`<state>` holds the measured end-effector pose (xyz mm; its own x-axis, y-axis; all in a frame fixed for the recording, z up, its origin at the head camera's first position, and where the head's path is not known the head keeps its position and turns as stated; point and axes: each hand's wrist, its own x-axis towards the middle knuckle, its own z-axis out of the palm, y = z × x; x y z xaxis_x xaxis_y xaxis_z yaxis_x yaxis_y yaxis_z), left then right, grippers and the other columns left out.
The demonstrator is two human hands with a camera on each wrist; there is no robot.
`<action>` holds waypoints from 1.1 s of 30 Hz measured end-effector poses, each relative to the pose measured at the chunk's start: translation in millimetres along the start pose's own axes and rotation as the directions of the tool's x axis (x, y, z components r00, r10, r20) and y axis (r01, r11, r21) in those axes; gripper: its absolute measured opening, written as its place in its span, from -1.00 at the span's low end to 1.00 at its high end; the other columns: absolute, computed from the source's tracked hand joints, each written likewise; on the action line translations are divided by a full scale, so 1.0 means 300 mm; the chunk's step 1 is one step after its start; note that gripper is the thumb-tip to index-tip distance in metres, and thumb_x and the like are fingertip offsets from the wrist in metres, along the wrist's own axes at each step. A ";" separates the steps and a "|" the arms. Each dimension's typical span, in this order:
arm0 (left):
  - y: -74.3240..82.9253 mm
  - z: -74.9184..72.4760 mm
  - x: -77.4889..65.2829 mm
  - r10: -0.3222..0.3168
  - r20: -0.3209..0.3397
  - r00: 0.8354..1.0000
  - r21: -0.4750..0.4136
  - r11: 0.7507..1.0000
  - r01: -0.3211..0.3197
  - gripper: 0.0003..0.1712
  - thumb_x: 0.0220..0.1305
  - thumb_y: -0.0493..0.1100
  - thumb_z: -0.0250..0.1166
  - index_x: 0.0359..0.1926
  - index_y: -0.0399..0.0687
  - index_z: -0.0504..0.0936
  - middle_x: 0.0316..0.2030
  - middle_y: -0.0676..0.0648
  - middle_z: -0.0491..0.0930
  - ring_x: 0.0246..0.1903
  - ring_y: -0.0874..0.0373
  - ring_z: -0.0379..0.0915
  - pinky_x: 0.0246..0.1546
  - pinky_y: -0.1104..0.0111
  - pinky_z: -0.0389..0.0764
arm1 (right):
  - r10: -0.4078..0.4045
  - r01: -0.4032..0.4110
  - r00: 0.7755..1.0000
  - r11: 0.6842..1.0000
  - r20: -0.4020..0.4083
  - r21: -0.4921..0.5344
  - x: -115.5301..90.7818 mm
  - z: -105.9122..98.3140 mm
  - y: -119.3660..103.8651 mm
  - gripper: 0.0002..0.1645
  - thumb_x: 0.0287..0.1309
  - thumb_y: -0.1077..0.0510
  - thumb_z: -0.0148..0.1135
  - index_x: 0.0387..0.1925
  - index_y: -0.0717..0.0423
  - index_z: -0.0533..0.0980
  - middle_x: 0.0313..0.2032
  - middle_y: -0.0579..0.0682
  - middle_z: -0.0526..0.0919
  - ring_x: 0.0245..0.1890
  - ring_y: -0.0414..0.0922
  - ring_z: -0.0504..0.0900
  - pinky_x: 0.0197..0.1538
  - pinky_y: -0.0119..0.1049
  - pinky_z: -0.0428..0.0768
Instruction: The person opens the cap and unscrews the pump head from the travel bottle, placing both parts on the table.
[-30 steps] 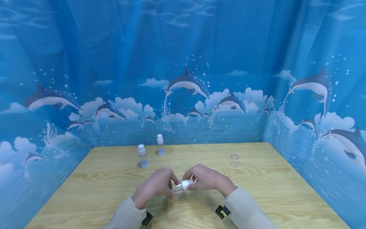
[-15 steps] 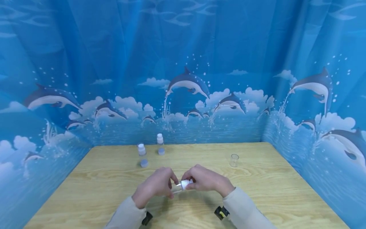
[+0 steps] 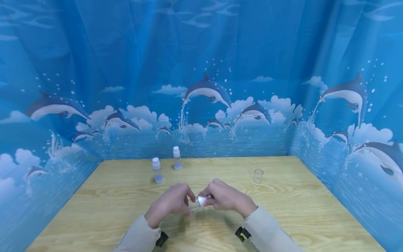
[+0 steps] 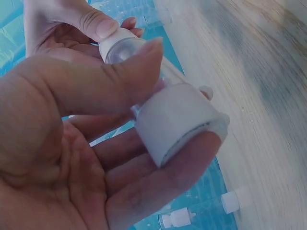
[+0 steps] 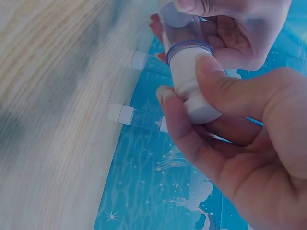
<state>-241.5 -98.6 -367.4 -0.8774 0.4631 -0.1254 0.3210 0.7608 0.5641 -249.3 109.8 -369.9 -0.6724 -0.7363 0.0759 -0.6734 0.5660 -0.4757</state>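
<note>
Clear plastic with white at both ends makes up the small cylindrical bottle, held tilted over the near middle of the table; the left hand grasps its white base, thumb across the clear wall and fingers curled beneath; the right hand pinches the stepped white top between thumb and finger.

The step in hand looks like working top against body (whether fastening or loosening, I cannot tell); to do it well, hold the base firm without squeezing the wall, keep both parts on one axis, and turn from the right fingertips in short, even twists; a skewed top could bind on its thread, if it has one.

Beyond the hands, two similar clear bottles with white tops stand upright at far left; a small clear open-mouthed cup stands at far right, all on the pale wood-grain table; a blue dolphin-print curtain hangs behind.
</note>
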 end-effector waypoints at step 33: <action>-0.007 -0.006 0.004 -0.006 -0.053 0.999 0.031 1.000 0.008 -0.57 -0.11 -0.38 0.61 -0.12 -0.10 0.80 -0.26 -0.13 0.78 -0.38 0.18 0.61 -0.33 0.28 0.70 | -0.011 0.014 0.999 0.994 -0.030 0.106 0.014 0.001 0.044 -0.68 0.51 0.07 0.15 0.05 0.14 0.68 -0.10 0.01 0.82 -0.22 -0.23 0.77 -0.16 -0.52 0.67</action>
<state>-243.8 -100.5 -367.4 -0.8972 0.4333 -0.0852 0.3247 0.7780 0.5378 -260.9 114.3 -376.2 -0.6742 -0.7307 0.1073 -0.6460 0.5131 -0.5651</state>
